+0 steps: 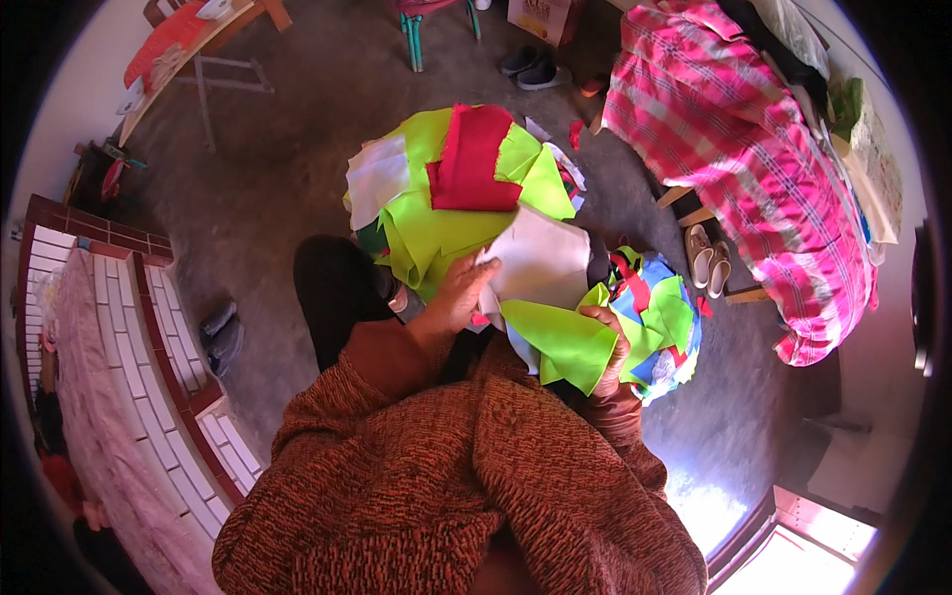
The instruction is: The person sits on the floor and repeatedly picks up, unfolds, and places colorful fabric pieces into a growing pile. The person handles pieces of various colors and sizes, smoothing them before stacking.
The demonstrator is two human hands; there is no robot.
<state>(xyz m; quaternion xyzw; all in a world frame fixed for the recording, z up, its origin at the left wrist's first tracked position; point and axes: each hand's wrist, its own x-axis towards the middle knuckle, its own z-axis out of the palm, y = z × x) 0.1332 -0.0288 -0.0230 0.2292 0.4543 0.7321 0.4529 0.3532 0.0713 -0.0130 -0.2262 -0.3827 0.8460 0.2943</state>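
- I observed the left hand (464, 293) closed on the left edge of a white cloth piece (540, 260), its thumb lying across the face.
- The right hand (610, 347) was gripping the right end of a lime-green piece (565, 342), its fingers curled over the fabric; whether it also held the white piece, I could not tell.
- Both pieces were located in front of the person's torso, the lime-green one overlapping the lower part of the white.
- Beyond them stood a large heap of cloth (436, 230), mostly lime green, with a red piece (478, 159) on top.
- Beside the right hand sat a multicoloured bundle (662, 327) of blue, green and red scraps.
- Farther right, light-coloured shoes (698, 253) stood on the floor near a pink plaid cover (714, 124).
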